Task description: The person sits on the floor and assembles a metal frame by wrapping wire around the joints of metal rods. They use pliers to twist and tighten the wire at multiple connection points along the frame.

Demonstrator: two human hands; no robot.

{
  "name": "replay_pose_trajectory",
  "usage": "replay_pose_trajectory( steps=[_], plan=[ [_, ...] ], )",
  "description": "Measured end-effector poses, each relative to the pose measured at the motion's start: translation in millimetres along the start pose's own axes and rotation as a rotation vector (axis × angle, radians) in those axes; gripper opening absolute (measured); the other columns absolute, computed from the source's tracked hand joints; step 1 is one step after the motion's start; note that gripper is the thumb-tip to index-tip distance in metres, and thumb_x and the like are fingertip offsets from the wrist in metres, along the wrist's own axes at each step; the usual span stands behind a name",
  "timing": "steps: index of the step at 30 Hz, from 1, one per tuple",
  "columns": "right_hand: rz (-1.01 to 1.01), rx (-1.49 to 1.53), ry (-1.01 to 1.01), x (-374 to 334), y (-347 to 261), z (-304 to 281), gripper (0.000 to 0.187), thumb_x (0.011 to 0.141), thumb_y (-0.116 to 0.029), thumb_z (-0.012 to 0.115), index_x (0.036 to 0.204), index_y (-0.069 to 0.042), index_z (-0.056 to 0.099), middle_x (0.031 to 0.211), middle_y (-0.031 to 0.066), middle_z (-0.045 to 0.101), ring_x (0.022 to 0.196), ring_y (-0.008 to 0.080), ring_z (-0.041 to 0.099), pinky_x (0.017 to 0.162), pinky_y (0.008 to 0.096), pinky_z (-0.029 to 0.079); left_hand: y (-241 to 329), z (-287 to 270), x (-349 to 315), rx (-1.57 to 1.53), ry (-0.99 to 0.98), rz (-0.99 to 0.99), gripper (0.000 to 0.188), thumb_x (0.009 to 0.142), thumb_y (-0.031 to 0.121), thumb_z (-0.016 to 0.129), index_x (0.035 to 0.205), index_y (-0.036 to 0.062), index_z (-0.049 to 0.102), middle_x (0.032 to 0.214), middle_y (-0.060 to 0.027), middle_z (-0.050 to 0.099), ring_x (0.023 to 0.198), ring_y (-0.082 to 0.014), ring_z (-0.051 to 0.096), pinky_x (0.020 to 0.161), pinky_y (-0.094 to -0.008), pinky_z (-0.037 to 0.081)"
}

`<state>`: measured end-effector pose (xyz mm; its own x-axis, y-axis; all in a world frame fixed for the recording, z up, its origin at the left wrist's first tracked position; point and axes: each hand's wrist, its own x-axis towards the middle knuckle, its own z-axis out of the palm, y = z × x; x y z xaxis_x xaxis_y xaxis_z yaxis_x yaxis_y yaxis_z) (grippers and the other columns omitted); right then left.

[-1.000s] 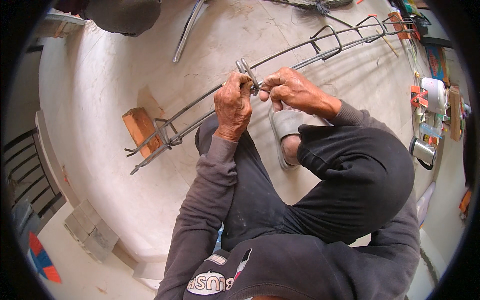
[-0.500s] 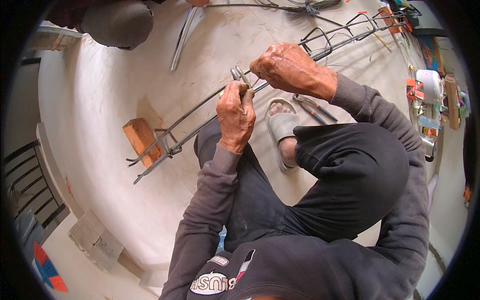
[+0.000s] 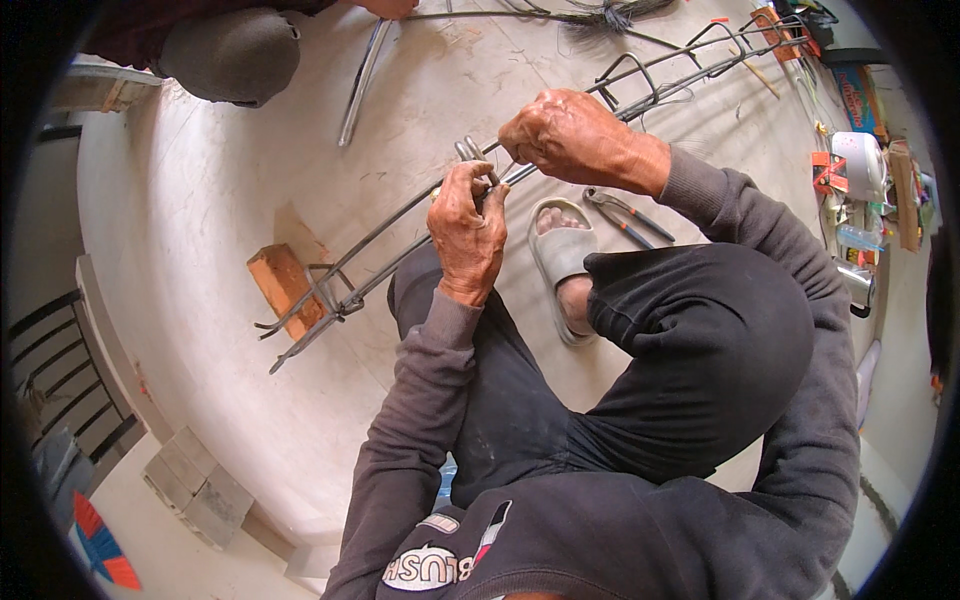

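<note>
A long steel rebar cage (image 3: 385,225) runs slantwise in front of me, its ends resting on bricks. My left hand (image 3: 468,235) is closed at the middle of the cage, with thumb and fingers around bent steel stirrups (image 3: 470,149) whose looped ends stick up past the fingers. Just to its right, my right hand (image 3: 575,142) is curled into a tight pinch above the rods. A thin piece of tie wire shows faintly at its fingertips; most of it is hidden. Pincers (image 3: 628,218) with orange and black handles lie on the floor beside my sandalled foot.
An orange brick (image 3: 285,288) props the near left end, another brick (image 3: 777,35) the far right. Bundled wire (image 3: 615,15) and a metal bar (image 3: 362,85) lie at the back. Another person's grey cap (image 3: 232,57) shows top left. Assorted goods (image 3: 858,165) line the right side.
My left hand's fingers have shifted slightly on the stirrups, and the loops tilt a little differently. The right hand stays in nearly the same place. Another person's hand shows more at the top.
</note>
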<state>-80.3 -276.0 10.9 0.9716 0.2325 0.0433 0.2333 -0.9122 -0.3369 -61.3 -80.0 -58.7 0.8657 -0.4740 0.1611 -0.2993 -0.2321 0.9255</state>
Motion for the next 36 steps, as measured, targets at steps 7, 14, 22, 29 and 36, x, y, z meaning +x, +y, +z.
replay_pose_trajectory(
  steps=[7,14,22,29,36],
  plan=[
    [0.152,0.178,-0.088,-9.3,-2.6,-2.3,0.009,0.083,-0.013,0.064,0.076,-0.007,0.068,0.07,0.0172,0.067,0.07,0.037,0.069,0.064,0.048,0.055,-15.8,-4.1,2.5,0.023,-0.037,0.146,0.024,0.078,0.0,0.079,0.1,0.0066,0.075,0.084,-0.0093,0.067,0.074,-0.0251,0.065,0.069,-0.0364,0.051],
    [0.116,0.278,-0.151,-3.3,27.9,13.6,0.008,0.073,-0.013,0.064,0.071,-0.006,0.068,0.069,0.0148,0.067,0.069,0.0359,0.067,0.066,0.0458,0.053,-23.8,-7.8,7.1,-0.053,-0.096,0.139,0.023,0.076,-0.001,0.08,0.098,0.0059,0.076,0.081,-0.0091,0.065,0.073,-0.0235,0.064,0.067,-0.0346,0.05],
    [0.055,0.086,-0.247,29.1,41.2,30.5,0.009,0.079,-0.011,0.062,0.078,-0.005,0.069,0.074,0.0161,0.068,0.075,0.0378,0.069,0.069,0.0478,0.054,-12.4,-11.6,9.5,0.0,-0.134,0.106,0.021,0.081,-0.005,0.075,0.1,0.0028,0.075,0.081,-0.0078,0.066,0.075,-0.0173,0.07,0.066,-0.0294,0.053],
    [0.216,-0.009,-0.396,42.6,34.8,55.0,0.019,0.072,-0.02,0.072,0.083,-0.006,0.075,0.082,0.0167,0.072,0.086,0.0384,0.071,0.072,0.0497,0.057,-11.3,-12.7,10.3,0.032,-0.157,0.113,0.023,0.08,-0.004,0.077,0.101,0.0061,0.078,0.078,-0.0068,0.064,0.072,-0.0164,0.064,0.063,-0.0299,0.048],
    [0.161,0.036,-0.429,36.2,37.2,79.4,0.014,0.075,-0.016,0.069,0.082,-0.005,0.073,0.085,0.0165,0.071,0.088,0.0385,0.07,0.075,0.0486,0.055,-11.4,-15.2,12.9,0.096,-0.195,0.231,0.019,0.083,-0.003,0.074,0.1,0.0057,0.077,0.078,-0.0098,0.064,0.072,-0.0224,0.065,0.064,-0.0336,0.05]
  ],
)
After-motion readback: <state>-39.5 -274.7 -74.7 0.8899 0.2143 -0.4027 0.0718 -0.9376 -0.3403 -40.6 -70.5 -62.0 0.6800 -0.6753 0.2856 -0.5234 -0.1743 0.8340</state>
